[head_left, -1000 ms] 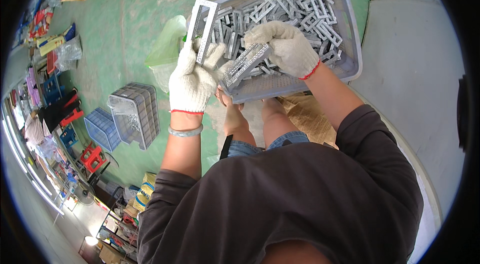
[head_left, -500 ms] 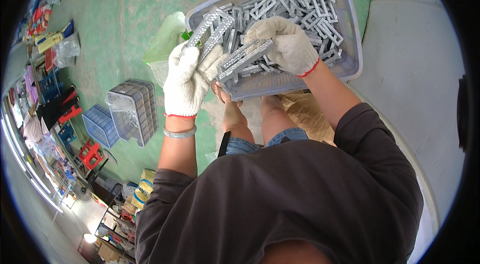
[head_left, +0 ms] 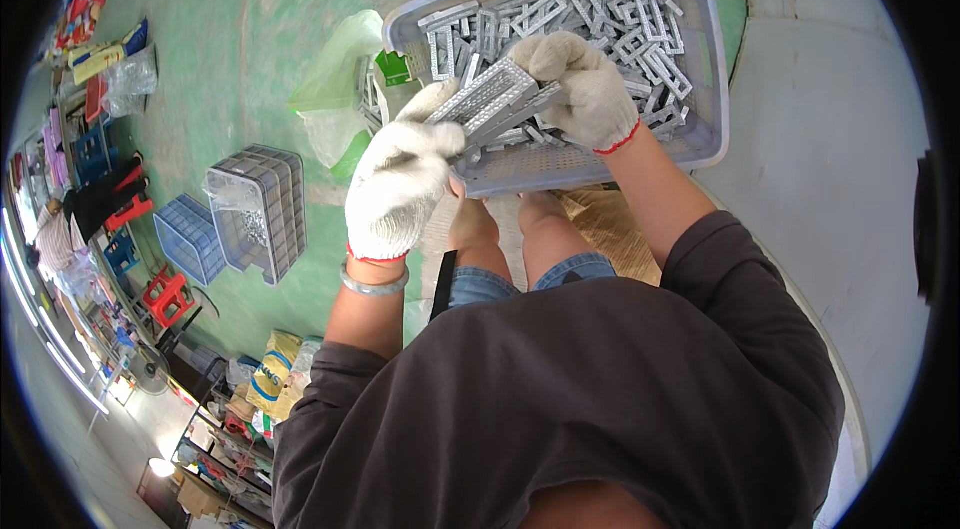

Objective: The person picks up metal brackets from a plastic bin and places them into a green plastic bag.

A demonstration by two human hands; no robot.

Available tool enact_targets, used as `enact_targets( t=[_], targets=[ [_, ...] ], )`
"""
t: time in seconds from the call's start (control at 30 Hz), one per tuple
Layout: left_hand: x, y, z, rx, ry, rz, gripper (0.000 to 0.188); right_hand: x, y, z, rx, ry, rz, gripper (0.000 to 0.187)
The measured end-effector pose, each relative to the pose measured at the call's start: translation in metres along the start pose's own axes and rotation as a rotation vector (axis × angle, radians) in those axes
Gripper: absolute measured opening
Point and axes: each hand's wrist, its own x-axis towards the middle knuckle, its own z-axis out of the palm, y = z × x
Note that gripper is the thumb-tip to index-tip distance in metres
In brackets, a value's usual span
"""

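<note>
Both my hands wear white knitted gloves with red cuffs. Between them, over the front of a grey plastic crate [head_left: 715, 79], are several silver perforated metal frames [head_left: 490, 101], bunched together and tilted up to the right. My left hand [head_left: 405, 169] closes on their lower left end, thumb above and fingers bent. At the upper right end, my right hand [head_left: 580, 89] pinches the pieces with curled fingers. Similar loose metal frames [head_left: 640, 39] fill the crate in a jumbled heap. How many pieces are in the bunch cannot be made out.
A translucent green bag [head_left: 340, 89] with metal pieces in it stands left of the crate. Farther left are a grey crate [head_left: 285, 219] and a blue basket [head_left: 190, 239]. Brown sacking [head_left: 620, 229] lies by my legs; a pale wall [head_left: 830, 129] runs along the right.
My left hand has moved right and turned, bringing its metal frames together with those in my right hand. The two separate groups now form one bunch. My right hand has barely moved.
</note>
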Motion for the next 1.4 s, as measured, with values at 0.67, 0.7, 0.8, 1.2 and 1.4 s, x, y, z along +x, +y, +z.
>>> enact_targets(
  t=[0.67,0.7,0.8,1.2,1.4],
  targets=[
    [-0.033,0.007,-0.197,-0.167,0.719,-0.155,0.022,0.021,0.119,-0.048,-0.986,0.255,0.732,0.055],
    [-0.021,0.013,-0.201,-0.079,0.856,-0.140,0.021,0.025,0.119,-0.041,-0.940,0.277,0.865,0.055],
    [0.006,0.004,-0.279,0.005,0.980,-0.149,0.015,0.056,0.138,-0.029,-1.254,0.081,0.939,0.057],
    [-0.005,-0.019,-0.348,1.582,0.413,-0.247,0.061,0.099,0.224,-0.004,-1.853,0.043,0.541,0.091],
    [-0.005,-0.019,-0.287,0.550,0.869,-0.258,0.051,0.100,0.241,-0.013,-1.982,0.016,0.547,0.086]
  ],
)
